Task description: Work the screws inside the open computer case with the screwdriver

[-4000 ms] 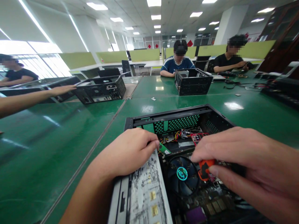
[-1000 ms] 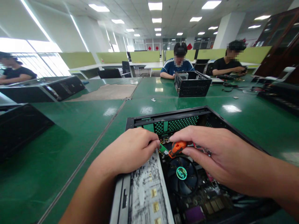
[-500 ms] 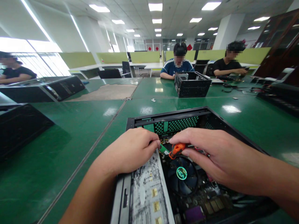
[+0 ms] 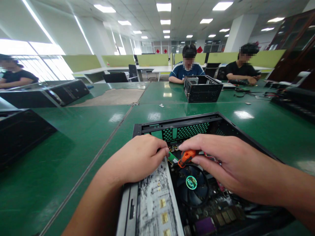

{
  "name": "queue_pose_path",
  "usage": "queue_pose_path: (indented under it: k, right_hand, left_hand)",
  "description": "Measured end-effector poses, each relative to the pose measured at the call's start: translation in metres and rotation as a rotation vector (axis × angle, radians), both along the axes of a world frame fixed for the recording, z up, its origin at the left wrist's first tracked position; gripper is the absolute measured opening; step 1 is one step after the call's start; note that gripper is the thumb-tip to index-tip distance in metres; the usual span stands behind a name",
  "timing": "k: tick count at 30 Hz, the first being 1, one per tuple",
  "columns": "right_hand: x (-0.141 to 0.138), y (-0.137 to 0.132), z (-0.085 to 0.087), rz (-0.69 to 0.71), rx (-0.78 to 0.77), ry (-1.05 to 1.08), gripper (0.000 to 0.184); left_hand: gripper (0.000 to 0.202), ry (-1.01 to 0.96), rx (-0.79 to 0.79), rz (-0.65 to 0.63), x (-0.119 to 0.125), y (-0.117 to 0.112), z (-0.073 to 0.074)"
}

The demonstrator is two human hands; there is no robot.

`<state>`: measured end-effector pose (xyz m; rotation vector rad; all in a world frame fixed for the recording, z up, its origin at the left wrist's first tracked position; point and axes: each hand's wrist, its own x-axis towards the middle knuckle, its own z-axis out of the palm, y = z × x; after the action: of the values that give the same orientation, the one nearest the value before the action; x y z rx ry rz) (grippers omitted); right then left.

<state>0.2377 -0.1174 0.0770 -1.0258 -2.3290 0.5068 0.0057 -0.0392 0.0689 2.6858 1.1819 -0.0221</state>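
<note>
An open black computer case (image 4: 177, 122) lies in front of me, its inside facing up. My right hand (image 4: 226, 160) reaches in from the right and grips the orange and black handle of a screwdriver (image 4: 187, 157), just above the cooling fan (image 4: 195, 193). The screwdriver's tip is hidden. My left hand (image 4: 141, 155) rests on the scuffed metal drive bay (image 4: 152, 200), fingers closed. Its fingertips meet the end of a narrow green circuit board (image 4: 173, 157); what they pinch is hidden. Below the fan shows a purple connector (image 4: 204, 226) on the dusty motherboard.
The green table (image 4: 93, 127) carries more black cases at the left (image 4: 24, 134) and another case (image 4: 203, 88) before a person in blue. Cables (image 4: 256, 95) lie at the far right near a person in black. A further person sits at the far left.
My right hand has shifted very slightly with the screwdriver; my left hand stays put. The person at the far right has moved their forearms.
</note>
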Motion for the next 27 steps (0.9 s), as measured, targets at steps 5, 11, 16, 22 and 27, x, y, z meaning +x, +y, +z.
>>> queue_pose_path:
  k: [5, 11, 16, 22, 27]
  right_hand:
    - [0.001, 0.0, -0.003, -0.011, 0.027, -0.013, 0.033]
    - [0.0, 0.003, -0.005, -0.012, 0.018, -0.017, 0.035]
    - [-0.002, 0.003, -0.004, -0.077, 0.034, -0.043, 0.025]
    - [-0.004, 0.001, -0.003, -0.104, 0.116, -0.013, 0.021]
    - [0.005, -0.012, 0.007, -0.218, 0.316, 0.095, 0.015]
  left_hand:
    - [0.037, 0.004, -0.001, 0.007, 0.0, 0.0, 0.001]
    - [0.038, 0.002, -0.003, 0.007, 0.0, -0.001, 0.001]
    - [0.037, 0.007, -0.006, 0.012, 0.001, -0.001, 0.002]
    - [0.037, -0.001, -0.009, 0.004, 0.0, -0.001, 0.001]
    - [0.036, 0.011, -0.001, 0.012, -0.003, 0.001, -0.002]
